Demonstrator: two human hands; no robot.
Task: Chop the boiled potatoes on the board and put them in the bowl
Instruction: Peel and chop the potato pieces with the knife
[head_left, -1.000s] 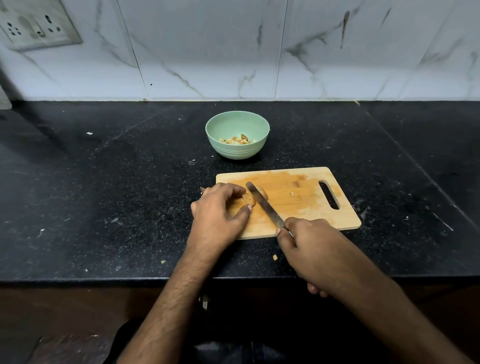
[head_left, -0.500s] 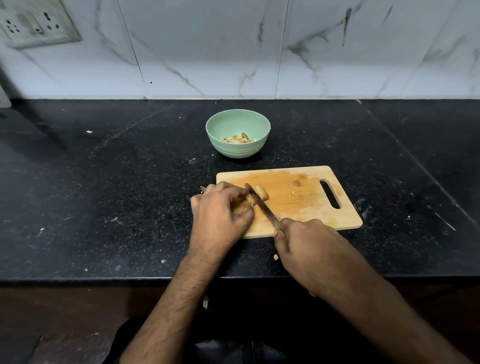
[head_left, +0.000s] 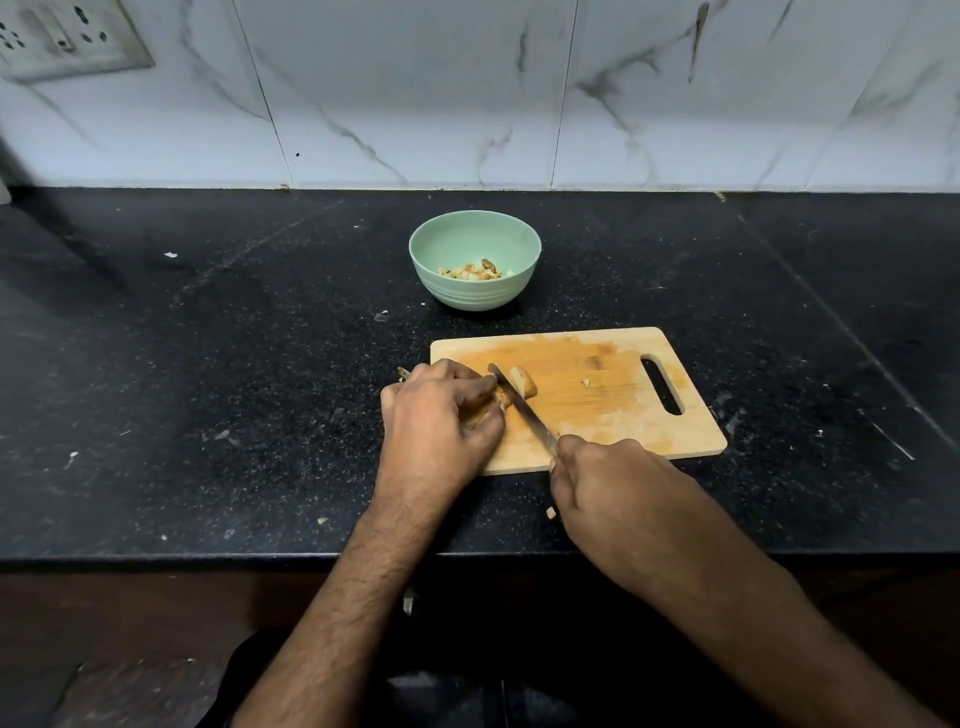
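A wooden chopping board lies on the black counter. On its left part my left hand curls over a boiled potato, mostly hidden under the fingers. A cut slice lies just right of the blade. My right hand grips the handle of a knife, whose blade runs diagonally between the held potato and the slice. A pale green bowl behind the board holds chopped potato pieces.
The black counter is speckled with crumbs; a potato scrap lies by my right wrist. The marble tiled wall rises behind, with a socket plate at top left. The counter's front edge runs under my forearms.
The knife has slid back towards me through the potato, and a slice now stands apart to the right of the blade. My left hand has stayed on the potato.
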